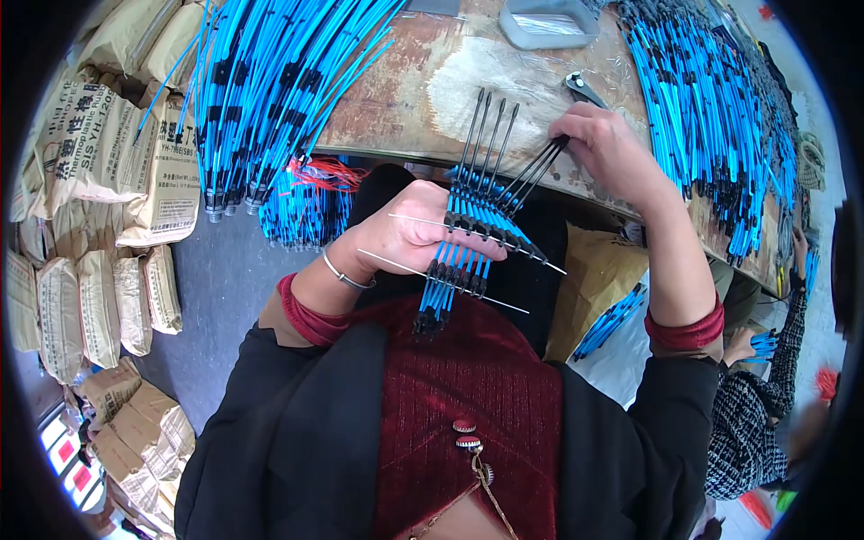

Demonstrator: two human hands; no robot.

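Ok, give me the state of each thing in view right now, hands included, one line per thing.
left hand: closed around a fanned bundle of blue cables
blue cables: held, threaded on two thin white rods
white rods: lying crosswise through the bundle
right hand: pinching black cable ends at the table edge
pliers: lying on the table, untouched
grey tray: resting on the table
sacks: stacked at left

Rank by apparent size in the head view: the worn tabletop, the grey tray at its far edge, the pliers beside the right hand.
1. Worn tabletop
2. Grey tray
3. Pliers, partly hidden by the right hand
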